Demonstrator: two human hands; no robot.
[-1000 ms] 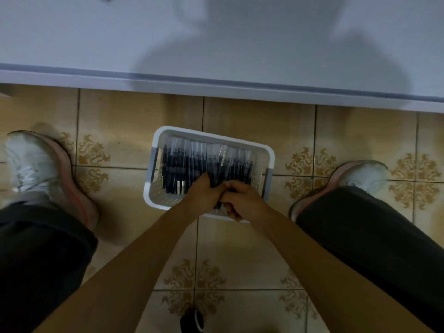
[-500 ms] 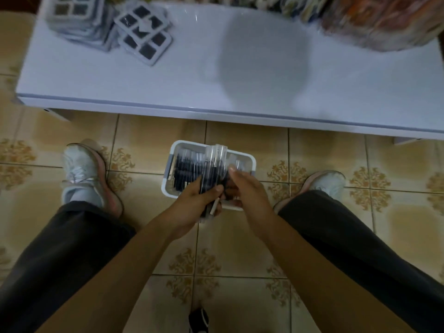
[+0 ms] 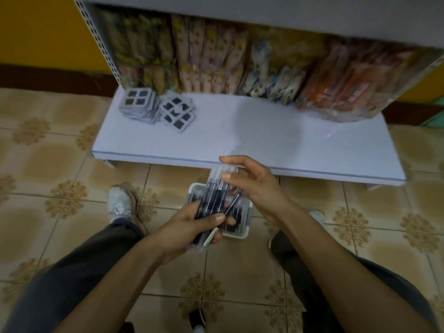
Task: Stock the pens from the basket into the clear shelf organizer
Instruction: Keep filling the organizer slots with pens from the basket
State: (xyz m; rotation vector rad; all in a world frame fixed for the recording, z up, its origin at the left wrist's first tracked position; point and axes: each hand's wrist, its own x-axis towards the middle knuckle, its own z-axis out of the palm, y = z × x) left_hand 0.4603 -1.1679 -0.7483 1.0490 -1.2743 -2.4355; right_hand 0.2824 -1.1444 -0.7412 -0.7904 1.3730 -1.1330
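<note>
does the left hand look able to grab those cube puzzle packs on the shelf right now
Probably not yet: the left hand grips a bundle of pens, so its fingers are taken. The way to the cube puzzle packs over the bare shelf looks free.

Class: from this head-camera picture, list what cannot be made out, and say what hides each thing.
- Basket: head view, mostly behind both hands; contents uncountable.
- Pens gripped by the left hand: head view, overlapping, number unclear.
- Right hand: head view, pinching or only touching the pens, unclear.
- Shelf packets: head view, blurred, print unreadable.
- Organizer: not in view.
</note>
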